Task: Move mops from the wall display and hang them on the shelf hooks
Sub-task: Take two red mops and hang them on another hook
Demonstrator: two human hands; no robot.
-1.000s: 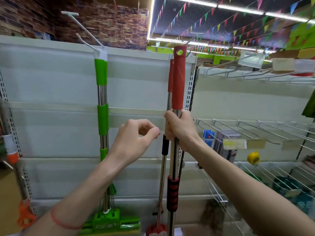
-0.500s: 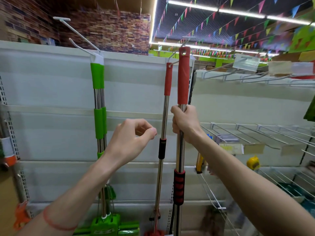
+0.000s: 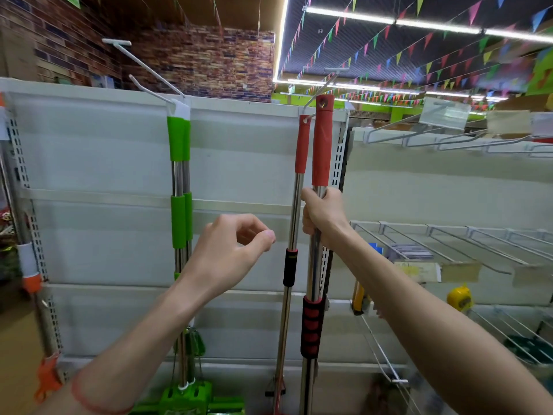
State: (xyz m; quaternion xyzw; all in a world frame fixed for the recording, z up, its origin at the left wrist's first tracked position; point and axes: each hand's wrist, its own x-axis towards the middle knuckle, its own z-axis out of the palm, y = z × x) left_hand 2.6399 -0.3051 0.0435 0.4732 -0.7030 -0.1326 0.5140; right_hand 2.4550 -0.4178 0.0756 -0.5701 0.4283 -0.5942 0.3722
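Vs 0.5 s ago: right hand (image 3: 324, 218) holds the red mop (image 3: 321, 145) in about the same grip, fist just under the red top sleeve; the mop top now stands closer to the hook (image 3: 318, 91) and to the hung red mop (image 3: 301, 145), nearly touching it. Left hand (image 3: 230, 250) looks the same, in the air at 9 o'clock from the right hand, touching nothing.

Count: 2 red mops, 1 in the hand and 1 on the hook. 2 green mops (image 3: 178, 139), one close behind the other, hang on a 2nd hook (image 3: 149, 88) at 10 o'clock from the left hand. 2 hands.

Held mop: long axis vertical, almost upright, hanging hole at 12 o'clock, head end at 6 o'clock, out of the frame. Red/black grip (image 3: 311, 327) lower on the steel shaft. Its top is just right of the hook tip; I cannot tell if the hole is on the wire. The hung red mop is parallel to it, just at 9 o'clock.

Hands: right fingers curled round the steel shaft, firm. Left fingers loosely curled, thumb and forefinger near each other, holding nothing.

Behind is the white shelf back panel (image 3: 104, 163); wire hooks (image 3: 449, 244) with price tags at 3 o'clock
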